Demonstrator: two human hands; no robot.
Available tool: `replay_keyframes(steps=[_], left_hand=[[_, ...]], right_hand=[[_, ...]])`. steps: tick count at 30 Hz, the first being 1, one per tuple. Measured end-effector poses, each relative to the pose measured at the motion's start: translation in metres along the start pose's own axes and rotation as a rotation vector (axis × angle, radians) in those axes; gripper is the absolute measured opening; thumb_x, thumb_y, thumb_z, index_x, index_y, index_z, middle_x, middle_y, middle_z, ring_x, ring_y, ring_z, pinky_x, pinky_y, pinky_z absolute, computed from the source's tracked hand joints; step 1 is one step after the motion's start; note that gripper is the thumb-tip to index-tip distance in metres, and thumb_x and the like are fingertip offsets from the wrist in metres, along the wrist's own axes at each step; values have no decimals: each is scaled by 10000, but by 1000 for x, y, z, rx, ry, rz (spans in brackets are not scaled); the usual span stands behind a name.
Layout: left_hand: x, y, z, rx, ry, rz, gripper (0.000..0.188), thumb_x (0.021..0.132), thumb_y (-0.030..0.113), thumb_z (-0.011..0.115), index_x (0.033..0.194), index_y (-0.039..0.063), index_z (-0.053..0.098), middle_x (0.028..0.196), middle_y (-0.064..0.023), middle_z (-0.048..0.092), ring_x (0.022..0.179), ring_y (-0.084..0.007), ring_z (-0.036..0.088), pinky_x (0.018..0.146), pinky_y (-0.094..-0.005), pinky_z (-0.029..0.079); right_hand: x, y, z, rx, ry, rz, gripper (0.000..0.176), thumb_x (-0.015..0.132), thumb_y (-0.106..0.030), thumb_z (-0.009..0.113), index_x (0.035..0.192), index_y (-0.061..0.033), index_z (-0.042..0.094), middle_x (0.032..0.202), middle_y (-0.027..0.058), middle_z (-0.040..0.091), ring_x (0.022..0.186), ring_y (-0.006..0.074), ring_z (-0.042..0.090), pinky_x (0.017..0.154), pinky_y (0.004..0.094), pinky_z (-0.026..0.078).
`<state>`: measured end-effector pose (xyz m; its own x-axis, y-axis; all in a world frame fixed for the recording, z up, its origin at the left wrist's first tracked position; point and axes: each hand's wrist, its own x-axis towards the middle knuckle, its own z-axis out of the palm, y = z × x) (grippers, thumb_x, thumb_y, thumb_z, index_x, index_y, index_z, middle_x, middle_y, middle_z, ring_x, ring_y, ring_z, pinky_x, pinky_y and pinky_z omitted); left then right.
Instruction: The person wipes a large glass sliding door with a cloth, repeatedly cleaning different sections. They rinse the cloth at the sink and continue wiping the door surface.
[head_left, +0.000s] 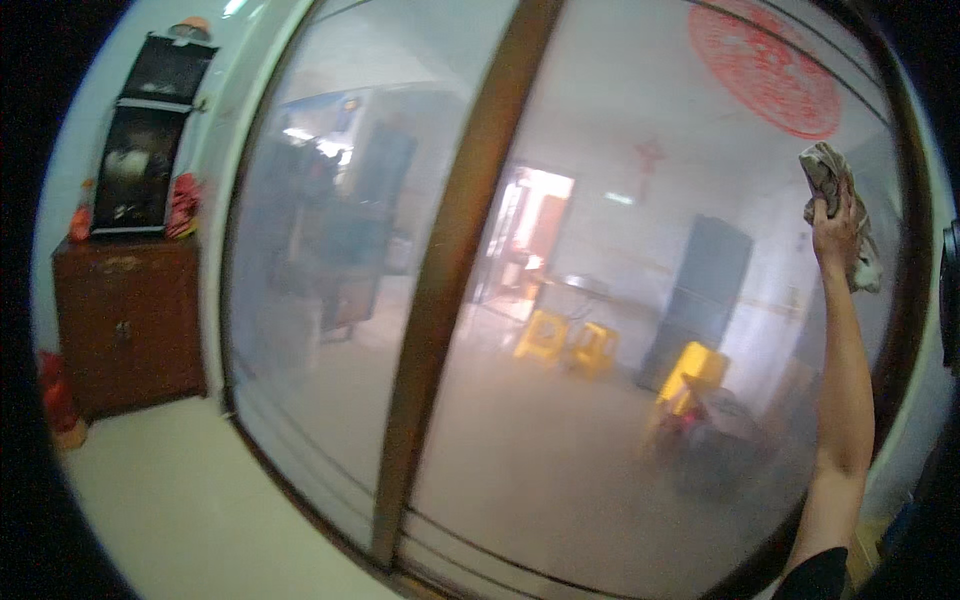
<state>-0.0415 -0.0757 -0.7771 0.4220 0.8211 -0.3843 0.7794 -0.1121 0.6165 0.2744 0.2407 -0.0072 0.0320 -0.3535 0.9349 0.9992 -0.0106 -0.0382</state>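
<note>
My right hand (836, 229) is raised at the upper right, its fingers closed on a crumpled grey-beige cloth (821, 169). Part of the cloth hangs down beside the wrist. Both are up against or very close to the right glass pane (555, 457), just under a round red decoration (765, 67) on the glass. A brown frame post (465, 247) separates this pane from the left glass pane (300, 315). Both panes look hazy. My left hand is out of view.
Left of the glass stands a brown wooden cabinet (127, 330) with a black-fronted appliance (139, 169) on top. Pale floor (195, 502) runs along the lower frame. Yellow stools (544, 335) and a grey-blue panel (709, 270) show through or in the glass.
</note>
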Motion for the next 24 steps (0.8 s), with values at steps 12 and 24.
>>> replay_keyframes(steps=[12, 24], left_hand=[[-40, -1, -68, -222, 612, -126, 534, 1019, 345, 563, 1472, 75, 476, 1423, -189, 535, 1279, -388, 504, 1043, -524, 429], [-44, -108, -116, -1748, 887, 273, 490, 1082, 402, 427, 1381, 29, 537, 1295, -123, 642, 1186, -240, 607, 1033, -379, 483]], right_hand=[[-611, -221, -307, 1238, -1601, -1092, 259, 906, -221, 602, 1142, -137, 664, 1091, 128, 663, 971, 384, 648, 780, 483, 543], [-576, -249, -361, 1897, -2180, 2056, 587, 1012, -410, 436, 1498, -80, 440, 1512, 179, 470, 1378, 367, 469, 1203, 529, 323]])
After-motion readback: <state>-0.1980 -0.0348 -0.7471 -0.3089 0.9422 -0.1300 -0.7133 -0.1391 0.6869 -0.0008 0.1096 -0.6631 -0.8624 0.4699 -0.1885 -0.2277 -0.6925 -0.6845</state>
